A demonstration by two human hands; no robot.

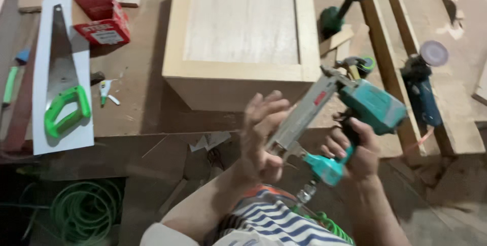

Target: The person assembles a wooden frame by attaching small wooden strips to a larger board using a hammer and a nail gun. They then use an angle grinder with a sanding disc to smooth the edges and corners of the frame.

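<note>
Nail gun (350, 119) is being held in mid-air below the wooden box (242, 38), right hand (355, 149) gripping its handle, left hand (261, 134) open w/ palm against the magazine; prob. loading/checking, nailing not yet begun.

I am wearing a garment striped in white and dark blue, with a band of orange showing at its upper edge, bunching at six o'clock in the view. My forearms are showing bare, no sleeves reaching them. My left hand (261, 139) and my right hand (355, 149) are wearing no gloves, and I am seeing no rings, watch or straps on either wrist.
</note>
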